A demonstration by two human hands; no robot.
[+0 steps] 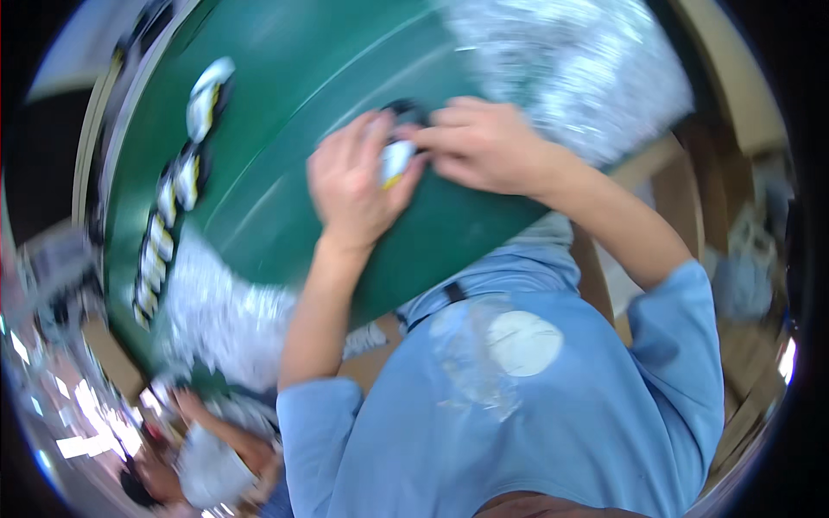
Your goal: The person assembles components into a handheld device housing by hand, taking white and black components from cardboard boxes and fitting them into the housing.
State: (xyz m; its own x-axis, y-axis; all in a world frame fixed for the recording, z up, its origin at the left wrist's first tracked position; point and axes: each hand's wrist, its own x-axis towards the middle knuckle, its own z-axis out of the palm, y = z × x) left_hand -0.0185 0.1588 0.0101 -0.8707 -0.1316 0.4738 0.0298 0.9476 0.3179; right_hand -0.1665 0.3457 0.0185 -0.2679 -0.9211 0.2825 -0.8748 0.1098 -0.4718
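Over the green tabletop [276,207], my left hand [352,177] is closed round a small rounded white, yellow and black item [397,162]. Blur hides exactly what kind of item it is. From the other side, my right hand [484,145] has its thumb and fingers pinched together at the item's upper edge. A dark round part [406,112] shows just above my fingertips; whether it belongs to the item I cannot tell.
Several similar black-and-white items [186,177] form a curved row along the table's left side. Clear plastic bags are heaped at the back right [587,69] and near left [229,315]. Cardboard boxes [682,194] stand at right. Another person [216,457] is at lower left.
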